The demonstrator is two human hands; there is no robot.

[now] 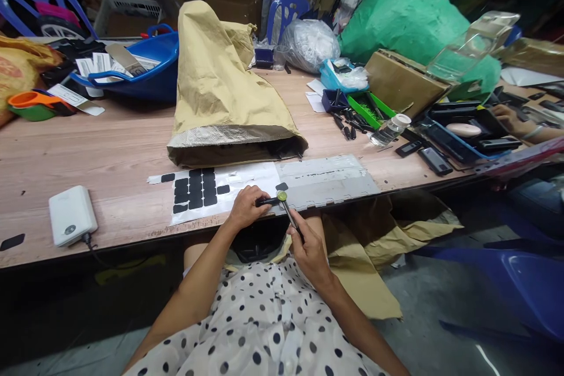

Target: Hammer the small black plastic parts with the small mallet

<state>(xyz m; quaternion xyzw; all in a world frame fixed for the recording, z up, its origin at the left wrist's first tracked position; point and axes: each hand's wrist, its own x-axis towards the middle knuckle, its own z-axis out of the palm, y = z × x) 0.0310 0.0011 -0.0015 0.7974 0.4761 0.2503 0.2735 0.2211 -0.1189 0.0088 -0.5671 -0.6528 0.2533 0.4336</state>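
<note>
My left hand (248,205) is at the front edge of the table, its fingers closed on a small dark, elongated piece (266,202). In my right hand (309,245) is a small hammer (282,195) with a round yellow-green head and a dark handle. Its head is over or against the end of the dark piece; whether they touch I cannot tell. Under both hands lies a flat grey board (339,185). To the left, a white sheet (240,179) carries rows of black rounded stickers (195,191).
A large tan sack (220,82) lies beyond the board, its mouth facing me. At left are a white power bank (71,215) with a cable and a blue basin (150,64). To the right stand a green tray (370,110), a clear bottle (390,129) and another person's hand (513,120).
</note>
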